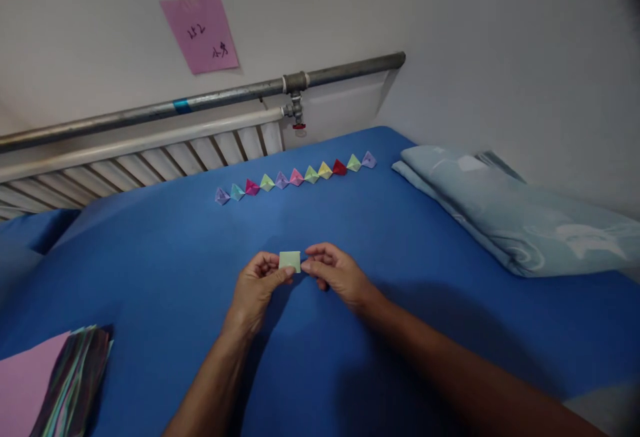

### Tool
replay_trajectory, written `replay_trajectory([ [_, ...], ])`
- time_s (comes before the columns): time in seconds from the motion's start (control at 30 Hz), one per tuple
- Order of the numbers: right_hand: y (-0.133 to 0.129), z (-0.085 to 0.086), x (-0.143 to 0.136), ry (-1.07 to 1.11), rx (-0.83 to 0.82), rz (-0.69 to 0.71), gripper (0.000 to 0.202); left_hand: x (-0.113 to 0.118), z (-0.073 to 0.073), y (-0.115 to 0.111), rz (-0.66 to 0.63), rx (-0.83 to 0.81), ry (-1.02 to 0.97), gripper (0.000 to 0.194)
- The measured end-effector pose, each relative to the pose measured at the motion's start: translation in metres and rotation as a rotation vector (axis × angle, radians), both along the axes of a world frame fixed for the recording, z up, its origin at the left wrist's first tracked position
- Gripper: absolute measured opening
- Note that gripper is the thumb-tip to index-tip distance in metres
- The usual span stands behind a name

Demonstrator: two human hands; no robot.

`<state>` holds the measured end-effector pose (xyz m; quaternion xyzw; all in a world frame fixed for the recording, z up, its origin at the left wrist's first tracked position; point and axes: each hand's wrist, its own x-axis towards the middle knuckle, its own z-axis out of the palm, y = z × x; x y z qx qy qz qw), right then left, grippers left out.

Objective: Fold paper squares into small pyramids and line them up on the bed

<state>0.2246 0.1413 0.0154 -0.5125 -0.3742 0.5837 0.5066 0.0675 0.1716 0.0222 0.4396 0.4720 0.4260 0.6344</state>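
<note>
Slip (290, 260): small, pale green, roughly rectangular; held up over the bed (150, 277), near its middle, between the hands. The number of layers cannot be counted from where I stand.
Left hand (253, 285): pinching the slip at its left and lower part, thumb across the front, fingers behind.
Right hand (343, 278): thumb and fingers partly curled, tips at the slip's right edge; I cannot tell whether they touch it or sit just beside it.
Step in hand: judged to be handling the slip for a fold or an edge check; the left hand appears to steady it, the right to work the free edge.
Next move: would seem to call for a light, square grip on the right edge, with the left pinch firm enough to prevent slipping. Excess pressure could crumple so small a piece.
Folded pieces (296, 176): eleven, diamond-like, in one slanting row on the far side of the bed; lavender, teal, magenta, green, pink, yellow and red among them. Some carry dark marks too small to read.
Sign (203, 40): pink sheet on the far wall, handwritten. The upper line seems to read "152", first digit uncertain; the lower begins with "小", next character unclear.
Pipe (230, 96): below the sign, with a blue band; no readable lettering.
Stack (30, 377): papers at near left, pink on top; no visible print.
Brands: none legible.
</note>
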Motion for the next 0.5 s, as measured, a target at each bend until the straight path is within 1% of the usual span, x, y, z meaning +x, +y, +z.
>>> replay_trajectory([
  [0.1, 0.001, 0.000, -0.004, -0.046, 0.029, 0.046, 0.017, 0.000, -0.003, -0.001, -0.009, -0.018, -0.036, 0.029],
  [0.2, 0.001, -0.001, -0.010, -0.068, 0.060, 0.061, 0.012, 0.003, -0.003, -0.003, -0.028, -0.034, -0.069, 0.031],
  [0.33, 0.002, -0.006, -0.011, -0.148, 0.097, 0.069, 0.011, 0.003, -0.004, -0.005, -0.073, -0.087, -0.048, 0.028],
  [0.4, 0.001, -0.008, -0.008, -0.281, 0.163, 0.075, 0.011, -0.001, -0.006, -0.004, -0.099, -0.052, 0.011, 0.025],
  [0.43, 0.000, -0.008, -0.006, -0.379, 0.222, 0.071, 0.012, -0.004, -0.006, -0.004, -0.101, -0.004, 0.057, 0.024],
  [0.5, -0.001, -0.008, -0.003, -0.595, 0.380, 0.063, 0.014, -0.009, -0.006, -0.002, -0.103, 0.144, 0.186, 0.023],
])
